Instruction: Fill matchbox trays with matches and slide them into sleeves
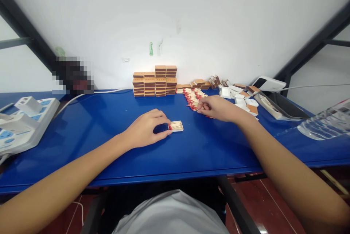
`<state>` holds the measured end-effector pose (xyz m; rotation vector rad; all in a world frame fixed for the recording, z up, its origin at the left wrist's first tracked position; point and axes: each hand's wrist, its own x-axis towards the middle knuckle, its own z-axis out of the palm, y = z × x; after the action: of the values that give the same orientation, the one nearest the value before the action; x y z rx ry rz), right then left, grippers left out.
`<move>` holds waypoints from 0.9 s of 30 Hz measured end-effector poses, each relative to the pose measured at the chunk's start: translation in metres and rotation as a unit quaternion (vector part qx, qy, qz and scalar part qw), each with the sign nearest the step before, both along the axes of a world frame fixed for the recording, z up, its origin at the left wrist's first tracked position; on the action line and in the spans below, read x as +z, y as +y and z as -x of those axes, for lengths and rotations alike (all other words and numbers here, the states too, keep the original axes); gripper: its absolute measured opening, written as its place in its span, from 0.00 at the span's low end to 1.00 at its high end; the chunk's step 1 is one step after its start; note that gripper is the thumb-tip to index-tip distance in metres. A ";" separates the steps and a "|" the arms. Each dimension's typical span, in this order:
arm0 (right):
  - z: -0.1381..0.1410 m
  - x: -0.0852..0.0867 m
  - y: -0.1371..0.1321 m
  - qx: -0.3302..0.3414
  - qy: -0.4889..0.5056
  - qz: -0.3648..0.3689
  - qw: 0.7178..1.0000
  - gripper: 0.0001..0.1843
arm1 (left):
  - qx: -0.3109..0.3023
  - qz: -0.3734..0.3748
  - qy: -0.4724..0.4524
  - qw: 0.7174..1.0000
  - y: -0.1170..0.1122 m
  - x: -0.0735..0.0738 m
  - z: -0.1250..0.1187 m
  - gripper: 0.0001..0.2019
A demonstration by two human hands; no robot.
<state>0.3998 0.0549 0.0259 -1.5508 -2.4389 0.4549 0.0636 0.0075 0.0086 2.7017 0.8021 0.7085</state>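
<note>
On the blue table [109, 161] lies a white matchbox tray [178, 129] partly filled with red-tipped matches [176, 125]. Thumb and fingers of my left hand [149, 128] grip its left end. My right hand [216, 108] is at the near edge of a heap of loose matches [193, 97], its fingers pinched together; what they hold, if anything, is too small to make out. Behind the tray, by the wall, stand stacked brown matchboxes [155, 84] in several layers.
White empty trays [239, 93] and loose matchbox sleeves [214, 81] lie at the back right. Beyond them are a black-and-white device [269, 83], an open box [273, 108] and a clear plastic bottle [325, 121]. A power strip [32, 128] with plugs sits at the left.
</note>
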 end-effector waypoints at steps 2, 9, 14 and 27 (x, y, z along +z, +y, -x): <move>0.000 0.000 0.001 0.002 -0.006 -0.020 1.000 0.07 | 0.000 0.002 0.002 1.000 0.000 0.000 0.000 0.09; -0.003 0.000 0.003 0.010 -0.012 -0.035 0.999 0.09 | 0.006 0.009 -0.001 1.000 0.000 0.001 0.001 0.09; -0.004 -0.003 0.002 0.010 0.009 -0.035 0.999 0.10 | 0.004 0.007 0.001 1.000 0.001 0.001 0.001 0.08; 0.003 0.005 -0.001 -0.038 -0.053 -0.062 0.996 0.06 | 0.005 0.009 0.002 1.000 0.001 0.001 0.002 0.09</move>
<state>0.3968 0.0538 0.0307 -1.6479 -2.4234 0.2074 0.0621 0.0083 0.0092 2.6859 0.8184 0.6956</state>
